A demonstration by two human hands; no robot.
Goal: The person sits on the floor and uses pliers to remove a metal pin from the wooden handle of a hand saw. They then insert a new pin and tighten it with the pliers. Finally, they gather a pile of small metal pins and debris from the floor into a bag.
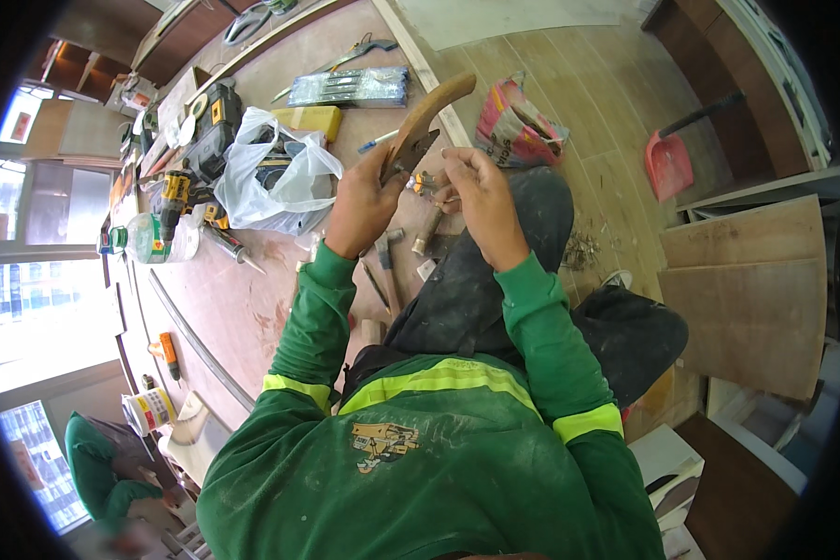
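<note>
Right now, I read the step in hand as close work on a small fitting, with one hand steadying and the other fiddling. My left hand (pixel 364 203) is clamped around the lower end of a curved wooden piece (pixel 431 105), its thumb pressed close to a dark flat plate (pixel 422 149) beside the wood. My right hand (pixel 485 201) is bent at the fingertips next to a small metal part (pixel 422 182); from my distance I cannot tell whether those fingers pinch it or merely touch it. The hands are near each other but apart, with the metal part between them.

As I judge it, the next move calls for a firm left hold and fine, light control in the right fingertips, since the part is small and could slip.

The wooden piece tilts up and to the right from the left fist, its free end rising beyond both hands. Below the hands, a hammer (pixel 389 271) lies on the worktop (pixel 275 280), well clear of the wood, and a dark-trousered knee (pixel 537 201) sits just beside my right wrist.
</note>
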